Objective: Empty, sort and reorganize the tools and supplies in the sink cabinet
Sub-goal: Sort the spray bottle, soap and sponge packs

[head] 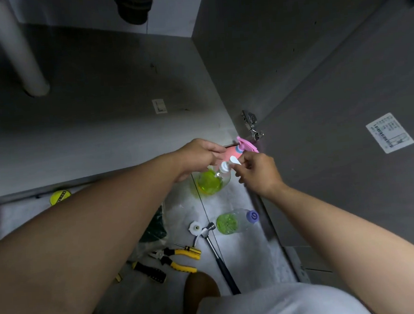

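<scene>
While the left hand [198,157] curls round a pink spray bottle [235,152] at the front edge of the cabinet [102,139], the right hand [257,171] pinches the white pump [233,161] of a clear bottle [211,182] holding green liquid just below.

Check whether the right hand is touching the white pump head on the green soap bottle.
Touching. The head view shows the right hand pinching the white pump head of the green soap bottle, with no gap visible.
</scene>
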Demonstrator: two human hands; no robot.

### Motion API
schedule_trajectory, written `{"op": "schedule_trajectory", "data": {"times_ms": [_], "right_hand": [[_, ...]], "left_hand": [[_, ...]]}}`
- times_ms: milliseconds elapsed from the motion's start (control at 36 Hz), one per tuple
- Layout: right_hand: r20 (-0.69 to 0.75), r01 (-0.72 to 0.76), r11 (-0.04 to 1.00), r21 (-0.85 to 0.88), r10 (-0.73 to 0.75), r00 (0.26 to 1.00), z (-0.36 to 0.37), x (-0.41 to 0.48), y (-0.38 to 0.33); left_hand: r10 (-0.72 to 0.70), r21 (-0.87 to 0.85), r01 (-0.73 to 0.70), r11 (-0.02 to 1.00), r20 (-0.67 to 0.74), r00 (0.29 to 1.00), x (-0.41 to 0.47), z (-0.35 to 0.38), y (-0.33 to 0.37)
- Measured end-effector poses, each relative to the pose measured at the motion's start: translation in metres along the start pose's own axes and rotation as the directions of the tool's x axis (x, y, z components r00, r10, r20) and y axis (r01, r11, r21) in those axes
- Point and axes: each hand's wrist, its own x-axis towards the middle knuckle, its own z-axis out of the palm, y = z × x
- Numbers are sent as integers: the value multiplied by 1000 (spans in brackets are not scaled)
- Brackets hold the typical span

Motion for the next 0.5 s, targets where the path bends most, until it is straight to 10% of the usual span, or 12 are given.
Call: {"op": "schedule_trajectory", "data": {"times_ms": [222,500], "right_hand": [[62,-165,977,-134,174,983,-2,13,36],[-115,-440,841,-315,427,897,5,30,56]], "left_hand": [[151,524,-25,851,-198,968,11,-26,-35],[115,629,-37,777,-84,990,16,-30,-58]]}}
